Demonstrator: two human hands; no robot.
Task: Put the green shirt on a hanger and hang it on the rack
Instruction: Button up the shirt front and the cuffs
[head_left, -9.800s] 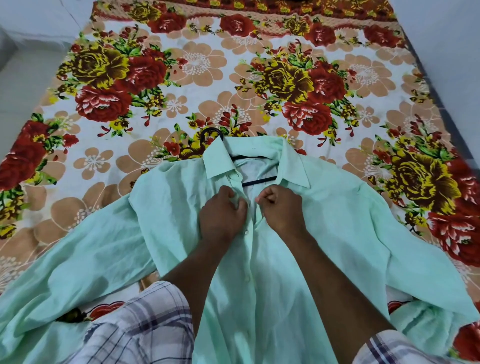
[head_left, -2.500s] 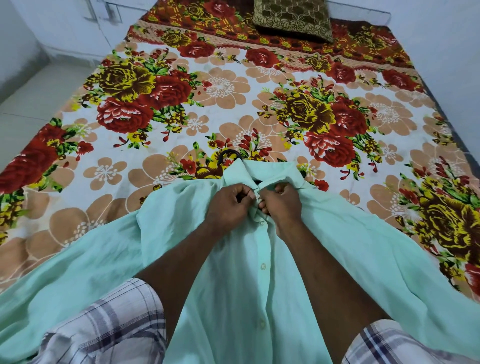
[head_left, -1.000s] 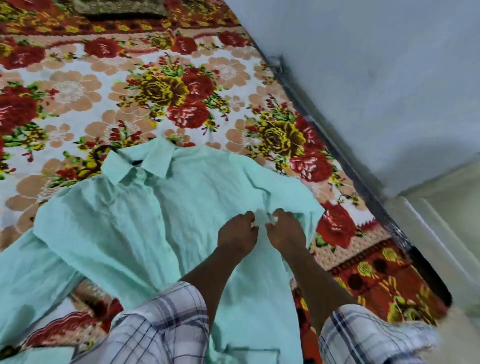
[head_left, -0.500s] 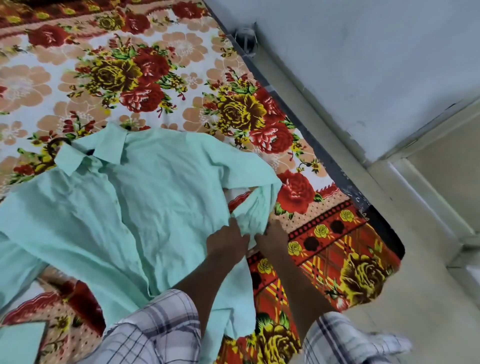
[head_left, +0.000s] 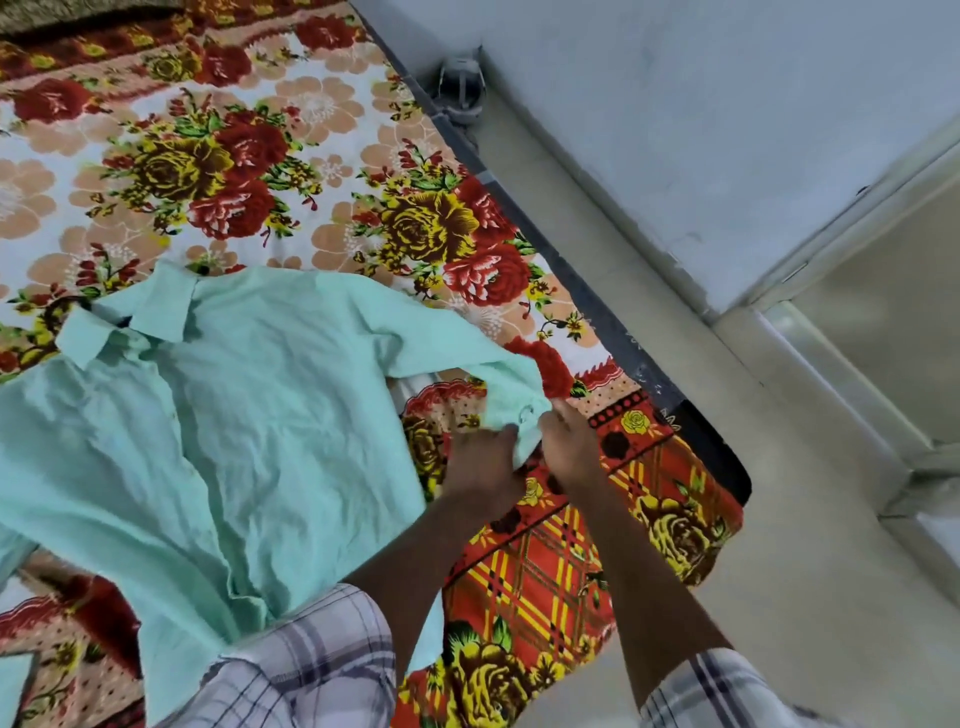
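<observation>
The pale green shirt (head_left: 249, 415) lies spread front-up on the flowered bed sheet (head_left: 322, 171), collar toward the upper left. A dark hanger's hook (head_left: 57, 317) shows beside the collar; the rest of the hanger is hidden inside the shirt. The shirt's right sleeve runs out to the bed's near right corner. My left hand (head_left: 485, 470) and my right hand (head_left: 569, 441) both pinch the cuff at the end of that sleeve, close together, just above the sheet. No rack is in view.
The bed's dark frame edge (head_left: 587, 291) runs diagonally beside a narrow strip of grey floor (head_left: 810, 545) and a pale wall (head_left: 701, 130). A round fitting (head_left: 460, 85) sits at the wall's foot. My checked sleeves fill the bottom edge.
Earlier my hands worked at the shirt's collar and front placket. My view swung right, and both hands moved to the right sleeve's cuff, drawing it out toward the bed's corner.
</observation>
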